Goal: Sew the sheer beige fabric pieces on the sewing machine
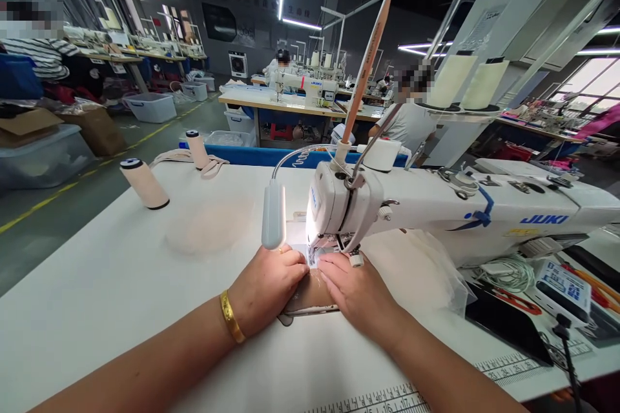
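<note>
My left hand, with a gold bracelet at the wrist, is closed beside the presser foot. Its bent fingers and thumb pinch thin, sheer fabric, though the grip is partly hidden. On the other side of the foot, my right hand lies with its fingers stretched out, pressing down at the needle area. Pale sheer fabric spreads faintly over the table on the left. More sheer fabric lies right of my right hand, under the arm of the white sewing machine.
A small lamp hangs left of the machine head. Thread cones stand at the table's far left. Scissors, a black flat object and a boxed item lie right. A ruler strip runs along the front. Other people sit beyond.
</note>
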A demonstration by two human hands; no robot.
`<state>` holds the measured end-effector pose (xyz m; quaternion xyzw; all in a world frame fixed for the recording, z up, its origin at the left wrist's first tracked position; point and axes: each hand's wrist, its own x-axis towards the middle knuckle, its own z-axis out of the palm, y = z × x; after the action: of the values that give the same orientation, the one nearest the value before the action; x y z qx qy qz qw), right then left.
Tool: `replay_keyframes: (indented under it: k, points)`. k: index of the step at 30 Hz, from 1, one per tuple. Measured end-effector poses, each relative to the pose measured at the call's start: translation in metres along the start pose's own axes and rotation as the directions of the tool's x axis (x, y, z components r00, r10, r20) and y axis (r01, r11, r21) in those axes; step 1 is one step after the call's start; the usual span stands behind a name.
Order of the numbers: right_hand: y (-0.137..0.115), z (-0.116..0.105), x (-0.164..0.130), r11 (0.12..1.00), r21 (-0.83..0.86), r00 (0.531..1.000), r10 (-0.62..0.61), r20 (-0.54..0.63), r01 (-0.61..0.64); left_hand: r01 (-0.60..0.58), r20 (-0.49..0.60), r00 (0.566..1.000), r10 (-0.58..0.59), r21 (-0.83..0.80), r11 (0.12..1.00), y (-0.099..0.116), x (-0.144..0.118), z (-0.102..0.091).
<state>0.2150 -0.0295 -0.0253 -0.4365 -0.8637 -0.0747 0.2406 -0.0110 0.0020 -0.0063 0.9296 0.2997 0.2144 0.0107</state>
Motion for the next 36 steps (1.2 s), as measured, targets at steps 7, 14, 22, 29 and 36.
replay_keyframes:
  k: [7,14,22,29,36]
  points:
    - [-0.003,-0.005,0.004,0.999,-0.032,0.999,0.021,-0.031,-0.022,0.090,-0.017,0.996,-0.090,-0.034,0.995,-0.008,0.001,-0.002]
    - [-0.004,-0.003,-0.003,0.995,0.102,0.999,-0.001,-0.051,0.006,0.215,0.092,0.968,-0.234,0.183,0.959,0.003,-0.001,-0.012]
    - [-0.031,-0.016,0.003,0.916,0.315,0.967,-0.251,-0.036,0.250,0.189,0.260,0.946,-0.192,0.037,0.981,0.020,-0.012,-0.048]
    - [-0.037,-0.021,-0.005,0.873,0.400,0.943,-0.328,0.058,0.279,0.306,0.001,0.951,-0.309,0.140,0.942,-0.017,-0.015,-0.045]
    - [-0.039,-0.035,-0.006,0.840,0.460,0.913,-0.386,0.132,0.289,0.277,-0.010,0.961,-0.277,0.086,0.957,-0.013,-0.013,-0.031]
